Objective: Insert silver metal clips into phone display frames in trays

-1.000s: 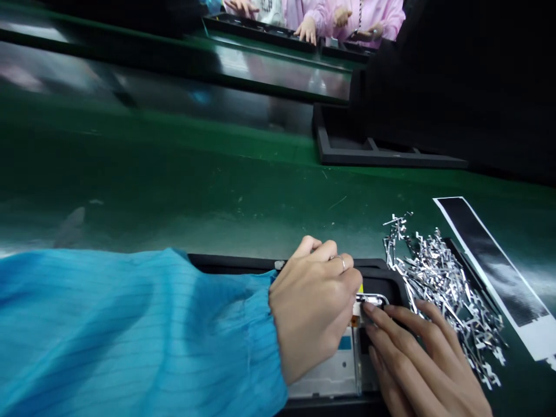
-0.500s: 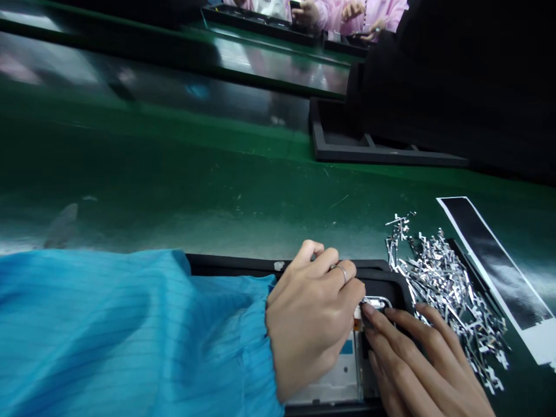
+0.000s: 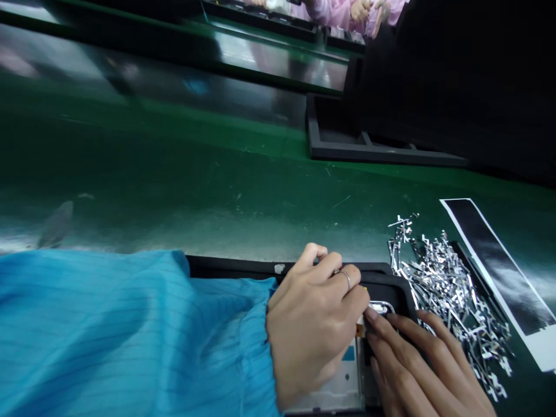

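My left hand (image 3: 315,321), in a blue sleeve with a ring on one finger, is curled with its fingers pressed down on a silver phone frame (image 3: 343,382). The frame lies in a black tray (image 3: 234,267) at the near edge. What the curled fingers pinch is hidden. My right hand (image 3: 417,370) lies flat with fingers stretched out. Its fingertips touch a small shiny metal part (image 3: 381,307) at the frame's top corner. A heap of small silver metal pieces (image 3: 452,295) lies just right of both hands.
A green conveyor belt (image 3: 195,174) runs across the view. A black empty tray (image 3: 369,147) sits at the far side of the belt. A black-and-white paper strip (image 3: 504,272) lies at the right. Other people's hands in pink sleeves (image 3: 365,10) work at the far top.
Both hands have stayed on the frame's top corner with only small finger shifts. The view has tilted slightly, so the far people sit higher in the picture.
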`<act>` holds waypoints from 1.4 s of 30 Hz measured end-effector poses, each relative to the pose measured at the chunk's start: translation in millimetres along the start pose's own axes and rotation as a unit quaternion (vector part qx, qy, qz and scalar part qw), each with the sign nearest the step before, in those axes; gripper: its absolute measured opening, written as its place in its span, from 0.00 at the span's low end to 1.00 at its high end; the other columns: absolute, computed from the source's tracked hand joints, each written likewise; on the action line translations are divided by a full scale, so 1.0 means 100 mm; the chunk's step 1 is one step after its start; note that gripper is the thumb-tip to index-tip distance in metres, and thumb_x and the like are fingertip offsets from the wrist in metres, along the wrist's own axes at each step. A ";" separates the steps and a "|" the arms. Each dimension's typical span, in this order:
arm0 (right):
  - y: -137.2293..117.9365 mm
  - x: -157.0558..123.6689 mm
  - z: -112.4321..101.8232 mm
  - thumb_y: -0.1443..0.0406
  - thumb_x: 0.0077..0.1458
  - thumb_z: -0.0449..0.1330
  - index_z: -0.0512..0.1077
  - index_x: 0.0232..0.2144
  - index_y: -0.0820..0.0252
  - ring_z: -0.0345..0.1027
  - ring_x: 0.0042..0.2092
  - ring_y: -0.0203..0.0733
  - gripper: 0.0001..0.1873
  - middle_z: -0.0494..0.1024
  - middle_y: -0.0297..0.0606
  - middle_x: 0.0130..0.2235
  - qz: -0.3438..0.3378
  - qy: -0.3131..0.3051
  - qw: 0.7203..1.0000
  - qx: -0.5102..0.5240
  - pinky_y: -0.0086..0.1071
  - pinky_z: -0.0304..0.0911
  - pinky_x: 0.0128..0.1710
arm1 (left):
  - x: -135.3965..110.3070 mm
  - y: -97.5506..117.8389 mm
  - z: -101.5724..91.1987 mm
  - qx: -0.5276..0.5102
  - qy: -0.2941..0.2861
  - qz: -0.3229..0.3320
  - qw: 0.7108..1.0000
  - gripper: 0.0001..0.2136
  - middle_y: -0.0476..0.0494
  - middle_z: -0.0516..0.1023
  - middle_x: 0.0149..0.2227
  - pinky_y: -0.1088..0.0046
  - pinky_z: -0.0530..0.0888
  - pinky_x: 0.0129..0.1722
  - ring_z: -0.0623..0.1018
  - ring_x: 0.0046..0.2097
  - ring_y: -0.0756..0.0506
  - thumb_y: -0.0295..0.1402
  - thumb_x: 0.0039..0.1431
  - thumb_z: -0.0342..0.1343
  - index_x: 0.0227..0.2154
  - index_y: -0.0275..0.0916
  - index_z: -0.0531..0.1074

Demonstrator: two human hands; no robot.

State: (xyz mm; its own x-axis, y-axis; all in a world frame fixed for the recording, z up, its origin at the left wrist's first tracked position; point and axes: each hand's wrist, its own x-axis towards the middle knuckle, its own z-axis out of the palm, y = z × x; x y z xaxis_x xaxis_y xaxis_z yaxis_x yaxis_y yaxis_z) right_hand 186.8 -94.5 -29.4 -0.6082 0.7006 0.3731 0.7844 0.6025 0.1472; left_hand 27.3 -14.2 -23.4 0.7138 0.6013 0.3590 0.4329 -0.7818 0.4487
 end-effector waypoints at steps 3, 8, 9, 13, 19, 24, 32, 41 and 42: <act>-0.06 0.01 0.01 0.72 0.49 0.49 0.70 0.31 0.60 0.66 0.39 0.39 0.11 0.71 0.34 0.40 0.032 0.007 0.999 0.000 0.40 0.55 0.47 | -0.01 -0.01 0.02 0.002 0.024 0.015 1.000 0.09 0.47 0.62 0.22 0.67 0.55 0.30 0.57 0.26 0.49 0.22 0.50 0.40 0.17 0.34 0.60; -0.08 0.02 0.00 0.72 0.50 0.47 0.70 0.31 0.60 0.67 0.38 0.38 0.12 0.72 0.34 0.39 0.022 0.000 1.000 -0.010 0.40 0.55 0.48 | 0.00 0.01 -0.04 0.011 -0.017 0.011 1.000 0.09 0.46 0.63 0.24 0.66 0.56 0.32 0.58 0.27 0.49 0.22 0.50 0.40 0.18 0.34 0.61; -0.08 0.03 0.00 0.72 0.50 0.47 0.70 0.31 0.60 0.67 0.38 0.38 0.12 0.72 0.35 0.39 0.019 0.002 1.000 -0.010 0.39 0.55 0.48 | 0.00 0.01 -0.05 0.011 -0.020 0.010 1.000 0.09 0.46 0.63 0.24 0.66 0.57 0.32 0.58 0.27 0.49 0.22 0.50 0.40 0.19 0.34 0.61; -0.04 0.02 0.01 0.72 0.50 0.47 0.70 0.31 0.61 0.67 0.39 0.38 0.12 0.72 0.35 0.39 0.016 0.002 1.000 -0.006 0.38 0.57 0.47 | 0.00 0.02 -0.06 0.016 -0.027 0.007 0.999 0.08 0.47 0.63 0.24 0.66 0.57 0.33 0.58 0.28 0.49 0.22 0.49 0.42 0.19 0.34 0.61; -0.05 0.04 0.00 0.73 0.49 0.47 0.70 0.31 0.62 0.67 0.38 0.38 0.12 0.73 0.36 0.38 0.009 0.002 1.000 -0.007 0.36 0.58 0.46 | -0.01 0.03 -0.05 0.027 -0.024 0.017 0.999 0.08 0.47 0.63 0.24 0.66 0.58 0.34 0.59 0.28 0.49 0.22 0.49 0.42 0.19 0.34 0.62; -0.07 0.09 0.01 0.74 0.49 0.47 0.70 0.31 0.62 0.67 0.37 0.37 0.12 0.73 0.36 0.37 0.023 0.005 1.000 -0.004 0.37 0.57 0.47 | -0.01 0.04 -0.04 0.038 -0.029 0.020 0.999 0.06 0.47 0.63 0.24 0.66 0.58 0.35 0.59 0.28 0.49 0.22 0.47 0.44 0.19 0.34 0.62; 0.01 0.07 -0.03 0.73 0.48 0.49 0.70 0.33 0.64 0.67 0.38 0.37 0.12 0.72 0.39 0.39 0.005 -0.008 1.000 0.019 0.35 0.59 0.45 | -0.01 0.02 -0.04 0.042 -0.038 0.026 0.998 0.08 0.44 0.63 0.25 0.65 0.59 0.33 0.60 0.28 0.47 0.23 0.49 0.41 0.20 0.34 0.63; -0.04 0.08 0.02 0.75 0.47 0.48 0.69 0.32 0.64 0.66 0.39 0.37 0.12 0.73 0.38 0.37 0.042 0.023 0.998 0.043 0.38 0.53 0.50 | 0.00 0.08 -0.05 0.112 -0.021 0.068 0.991 0.14 0.46 0.63 0.22 0.67 0.58 0.29 0.59 0.25 0.48 0.19 0.53 0.35 0.24 0.32 0.65; -0.03 0.07 0.01 0.75 0.46 0.48 0.69 0.32 0.64 0.66 0.39 0.37 0.12 0.72 0.38 0.38 0.043 0.023 0.998 0.050 0.38 0.54 0.49 | 0.00 0.08 -0.06 0.120 -0.009 0.085 0.989 0.14 0.46 0.64 0.22 0.67 0.59 0.29 0.59 0.25 0.49 0.20 0.54 0.35 0.26 0.32 0.66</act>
State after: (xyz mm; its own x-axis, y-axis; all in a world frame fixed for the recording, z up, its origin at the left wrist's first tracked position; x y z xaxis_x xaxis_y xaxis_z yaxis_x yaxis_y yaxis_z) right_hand 179.5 -90.9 -28.3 -0.5305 0.7349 0.4225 0.8164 0.5770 0.0216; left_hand 27.2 -19.6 -15.1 0.7962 0.4564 0.3972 0.4227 -0.8893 0.1744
